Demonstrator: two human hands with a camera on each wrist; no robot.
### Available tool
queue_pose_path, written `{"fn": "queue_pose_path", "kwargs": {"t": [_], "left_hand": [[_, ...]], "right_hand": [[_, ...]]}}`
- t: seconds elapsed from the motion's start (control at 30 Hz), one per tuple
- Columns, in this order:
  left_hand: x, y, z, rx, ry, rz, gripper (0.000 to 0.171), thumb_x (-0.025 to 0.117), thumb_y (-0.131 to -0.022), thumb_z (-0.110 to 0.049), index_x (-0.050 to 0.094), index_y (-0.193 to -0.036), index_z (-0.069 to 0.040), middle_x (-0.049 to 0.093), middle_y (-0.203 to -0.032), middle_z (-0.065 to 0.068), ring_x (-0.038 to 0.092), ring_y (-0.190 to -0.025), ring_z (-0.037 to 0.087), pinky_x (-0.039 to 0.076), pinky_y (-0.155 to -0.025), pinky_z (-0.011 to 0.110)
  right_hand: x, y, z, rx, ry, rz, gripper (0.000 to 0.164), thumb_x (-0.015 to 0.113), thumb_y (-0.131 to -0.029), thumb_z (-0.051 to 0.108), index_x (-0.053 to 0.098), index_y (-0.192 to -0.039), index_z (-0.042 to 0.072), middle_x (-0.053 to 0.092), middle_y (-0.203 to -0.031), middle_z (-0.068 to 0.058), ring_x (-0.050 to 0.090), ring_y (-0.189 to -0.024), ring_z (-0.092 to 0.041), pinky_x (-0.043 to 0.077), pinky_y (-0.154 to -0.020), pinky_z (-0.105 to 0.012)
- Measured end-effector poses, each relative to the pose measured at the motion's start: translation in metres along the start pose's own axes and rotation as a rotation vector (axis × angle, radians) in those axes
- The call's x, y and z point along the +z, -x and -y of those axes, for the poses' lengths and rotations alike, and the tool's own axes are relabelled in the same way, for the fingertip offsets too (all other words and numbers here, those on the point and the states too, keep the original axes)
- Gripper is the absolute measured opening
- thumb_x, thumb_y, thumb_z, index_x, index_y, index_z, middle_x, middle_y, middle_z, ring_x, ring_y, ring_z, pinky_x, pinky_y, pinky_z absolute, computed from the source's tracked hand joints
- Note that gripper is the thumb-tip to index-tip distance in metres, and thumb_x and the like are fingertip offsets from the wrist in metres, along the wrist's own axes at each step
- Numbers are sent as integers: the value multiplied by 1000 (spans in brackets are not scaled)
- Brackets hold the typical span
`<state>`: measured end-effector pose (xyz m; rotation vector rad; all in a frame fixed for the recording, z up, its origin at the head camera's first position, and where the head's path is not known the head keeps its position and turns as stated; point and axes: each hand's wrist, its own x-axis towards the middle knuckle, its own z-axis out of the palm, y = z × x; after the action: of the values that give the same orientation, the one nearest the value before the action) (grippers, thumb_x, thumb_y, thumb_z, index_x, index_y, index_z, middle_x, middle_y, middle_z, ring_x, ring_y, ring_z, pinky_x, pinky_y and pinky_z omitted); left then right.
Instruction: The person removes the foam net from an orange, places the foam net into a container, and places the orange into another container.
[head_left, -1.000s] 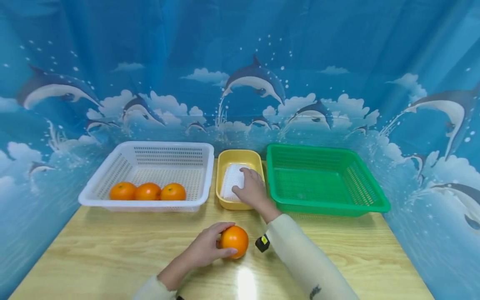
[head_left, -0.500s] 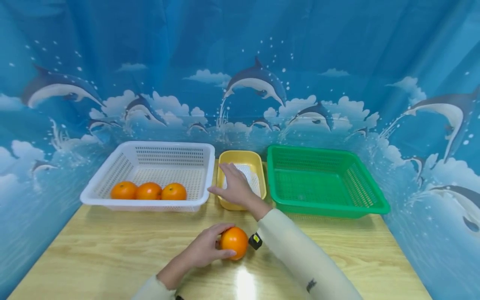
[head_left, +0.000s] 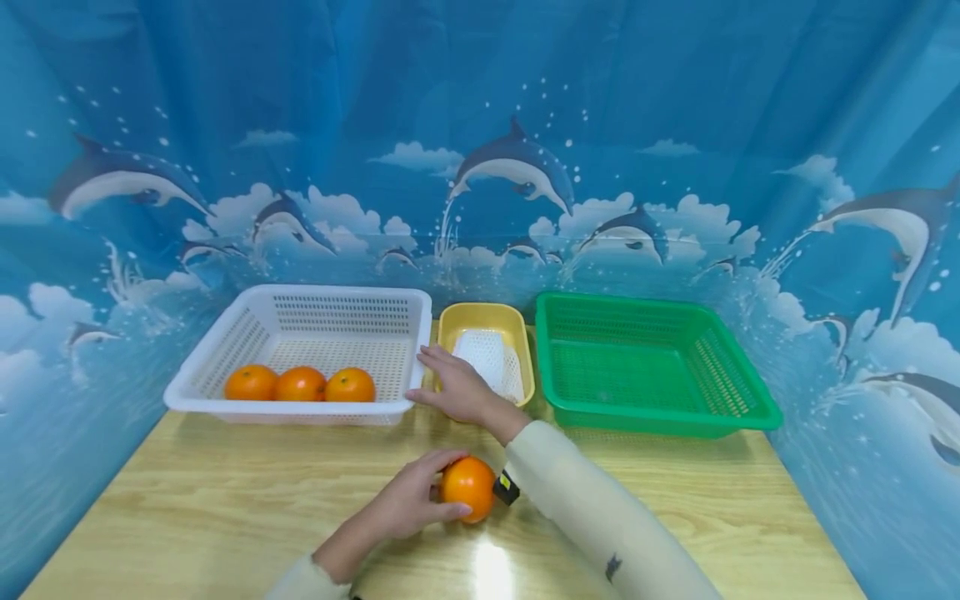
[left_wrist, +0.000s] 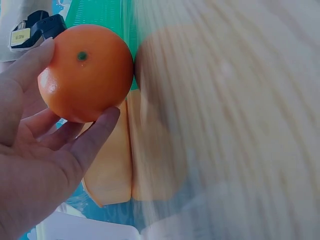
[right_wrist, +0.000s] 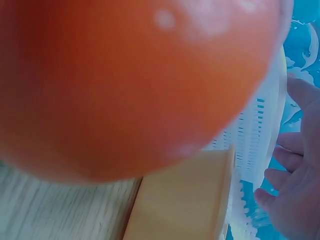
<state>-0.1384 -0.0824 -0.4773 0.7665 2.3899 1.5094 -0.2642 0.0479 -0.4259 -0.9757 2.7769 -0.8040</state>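
Note:
My left hand point(head_left: 408, 500) holds an orange point(head_left: 468, 489) on the wooden table, thumb and fingers curled round its left side. In the left wrist view the orange's green stem end point(left_wrist: 82, 56) shows. Past the orange reaches my right hand point(head_left: 461, 387), its fingers loosely extended and holding nothing. It hovers over the near left corner of a yellow tray point(head_left: 525, 350), fingertips close to the right rim of a white basket point(head_left: 423, 333). White foam netting point(head_left: 482, 354) lies in the tray. In the right wrist view the orange fills much of the picture, with the right hand at the edge.
Three oranges point(head_left: 300, 384) sit in a row along the near side of the white basket. A green basket point(head_left: 660, 421) stands right of the yellow tray. Behind them hangs a blue dolphin curtain point(head_left: 480, 83). A black wrist camera point(head_left: 506, 487) sits close beside the held orange.
My right hand has moved left, from over the netting in the yellow tray towards the white basket's rim. The left hand keeps its hold on the orange in place.

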Motion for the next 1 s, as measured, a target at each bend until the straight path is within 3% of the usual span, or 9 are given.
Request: {"fn": "queue_pose_path", "kwargs": {"t": [0.23,0.63,0.87,1.0], "left_hand": [[-5,6,1,-59,120,4,69,80,-81,-17,47,-137,4,49,-136,23,51,-120,42,56,-85,29],[-34,15,-10,-49,122,38,65,78,-83,-20,50,-138,-1,50,-137,22,51,-120,43,56,-84,29],[-57,11,-25,-42,109,153,61,76,-86,-22,50,-139,-5,52,-135,18,54,-118,36,56,-84,28],[-76,8,-33,-11,138,234,61,73,-88,-18,47,-141,-1,53,-134,20,57,-116,33,56,-85,30]], "right_hand": [[2,-1,-2,-5,-4,5,73,58,-94,51,37,-149,9,28,-158,-2,23,-146,-21,24,-118,-40],[5,1,-5,-13,-59,-8,72,58,-94,49,36,-150,8,26,-159,-3,28,-144,-22,27,-116,-41],[7,1,-5,-19,-63,-20,72,58,-95,47,35,-150,7,26,-159,-4,28,-144,-23,28,-116,-41],[8,1,-6,-20,-67,-18,71,58,-95,46,35,-150,7,26,-159,-5,29,-143,-23,29,-116,-42]]}}
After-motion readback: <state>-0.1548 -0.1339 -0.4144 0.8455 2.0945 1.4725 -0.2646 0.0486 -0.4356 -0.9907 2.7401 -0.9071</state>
